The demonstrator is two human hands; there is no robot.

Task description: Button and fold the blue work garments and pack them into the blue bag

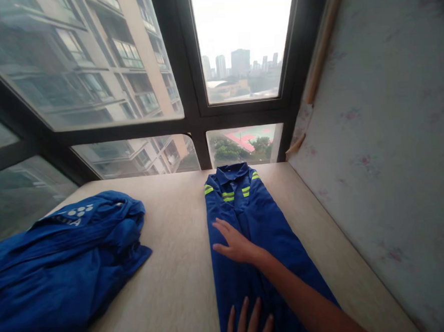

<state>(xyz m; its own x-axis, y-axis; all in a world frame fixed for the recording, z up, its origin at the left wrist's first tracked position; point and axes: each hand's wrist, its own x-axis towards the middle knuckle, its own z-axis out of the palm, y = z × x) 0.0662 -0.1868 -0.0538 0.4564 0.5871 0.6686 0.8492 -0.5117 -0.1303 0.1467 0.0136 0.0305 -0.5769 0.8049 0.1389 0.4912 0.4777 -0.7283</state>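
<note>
A blue work jacket (270, 223) with yellow-green reflective strips lies lengthwise on the pale sill, its collar toward the window. My right hand (234, 243) reaches in from the lower right and rests on the jacket's upper front, palm down, fingers spread. At the bottom edge my left hand (250, 327) is over the lower part of the jacket, fingers apart and pointing toward the collar; its palm is mostly cut off by the frame. Neither hand grips anything visible.
A second blue garment (88, 264) with white print lies crumpled on the left of the sill (173, 229). Dark-framed windows (190, 88) stand behind, and a flowered wall (386, 151) borders the right side.
</note>
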